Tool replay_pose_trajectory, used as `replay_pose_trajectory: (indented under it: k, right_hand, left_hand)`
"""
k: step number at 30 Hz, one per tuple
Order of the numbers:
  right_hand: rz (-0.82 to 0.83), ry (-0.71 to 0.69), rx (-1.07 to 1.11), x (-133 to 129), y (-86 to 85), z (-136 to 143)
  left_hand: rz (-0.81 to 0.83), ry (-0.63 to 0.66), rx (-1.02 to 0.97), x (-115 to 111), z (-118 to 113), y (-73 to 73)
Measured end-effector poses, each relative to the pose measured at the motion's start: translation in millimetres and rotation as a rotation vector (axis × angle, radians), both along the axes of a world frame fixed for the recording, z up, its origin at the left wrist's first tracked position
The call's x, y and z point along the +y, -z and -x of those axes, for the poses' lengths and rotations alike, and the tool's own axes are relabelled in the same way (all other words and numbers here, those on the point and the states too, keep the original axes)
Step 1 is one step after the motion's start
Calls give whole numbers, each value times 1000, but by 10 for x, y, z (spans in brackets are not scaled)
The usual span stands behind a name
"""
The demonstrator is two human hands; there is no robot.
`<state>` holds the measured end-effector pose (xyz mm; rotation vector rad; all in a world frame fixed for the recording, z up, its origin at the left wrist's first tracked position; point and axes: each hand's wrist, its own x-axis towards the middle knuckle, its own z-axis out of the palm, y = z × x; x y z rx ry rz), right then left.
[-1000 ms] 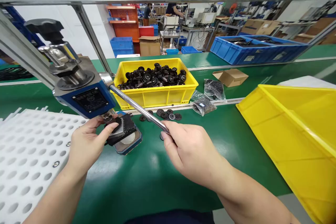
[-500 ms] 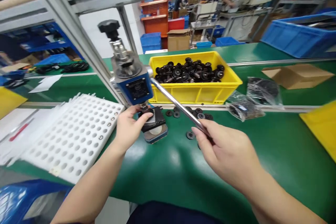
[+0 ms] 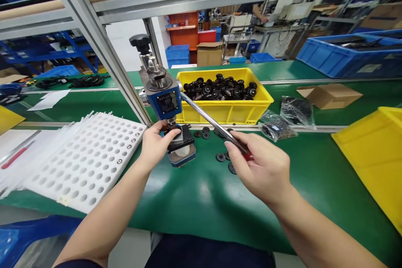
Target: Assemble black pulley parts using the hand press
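A blue hand press (image 3: 168,102) with a black knob on top stands on the green bench. My left hand (image 3: 155,144) is closed, thumb and fingers around a small dark cylindrical part (image 3: 173,129) on the press's black fixture, directly under the ram. Fingers partly cover this part. My right hand (image 3: 260,165) is wrapped around the end of the press's long metal lever (image 3: 207,117), which slopes down to the right. A bit of red shows at the grip. Several black gears (image 3: 220,157) lie on the bench beyond and beside my right hand.
Behind the press sits a yellow bin (image 3: 220,111) full of dark geared parts. A white tray with holes (image 3: 84,159) lies left, holding a few small rings. Plastic bags (image 3: 278,127), a cardboard box (image 3: 334,95) and another yellow bin (image 3: 373,150) are at right. A metal frame post (image 3: 106,54) rises beside the press.
The camera view has shifted and turned slightly. Both hands keep their holds, and the lever shows no clear movement relative to the press. Red at the lever's grip now shows.
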<state>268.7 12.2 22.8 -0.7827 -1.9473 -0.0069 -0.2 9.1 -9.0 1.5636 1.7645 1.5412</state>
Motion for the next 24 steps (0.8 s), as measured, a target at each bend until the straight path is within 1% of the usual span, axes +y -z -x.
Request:
replay_pose_trajectory:
  k: [3,5,6,7,8,9,10,12,14,16,18,20,22,24]
  right_hand:
    - [25,-24,151,-122,-329,-65]
    - [21,-57,300,-166,-525,-95]
    - [26,-95,373,-173,-592,-106]
    - [39,-141,436,-171,-631,-114]
    - [59,-189,486,-162,-637,-117]
    - [83,-234,509,-150,-607,-116]
    - [115,-271,498,-137,-544,-107]
    - [211,-331,381,-121,-329,-68]
    - [328,-395,170,-132,-43,2]
    - [430,-442,-36,-168,248,89]
    - [492,-454,-163,-215,491,174]
    - [518,-440,-209,-254,658,238]
    - [536,-418,-216,-277,748,274]
    - [562,-397,-216,-288,783,282]
  left_hand:
    - [-110,-133,96,-84,7,-3]
    - [-171,-200,112,-213,-17,-23]
    - [-178,-195,59,-297,-40,-34]
    - [-158,-156,-41,-387,-72,-39]
    - [-111,-80,-180,-478,-112,-38]
    - [-43,23,-344,-566,-160,-27]
    - [36,137,-517,-645,-217,-4]
    - [200,338,-853,-762,-347,81]
    - [319,443,-1143,-821,-481,211]
    - [411,484,-1340,-838,-596,366]
    - [489,504,-1434,-841,-682,512]
    - [553,512,-1465,-846,-737,622]
    - [596,513,-1482,-856,-768,689]
    - [622,512,-1494,-867,-784,719]
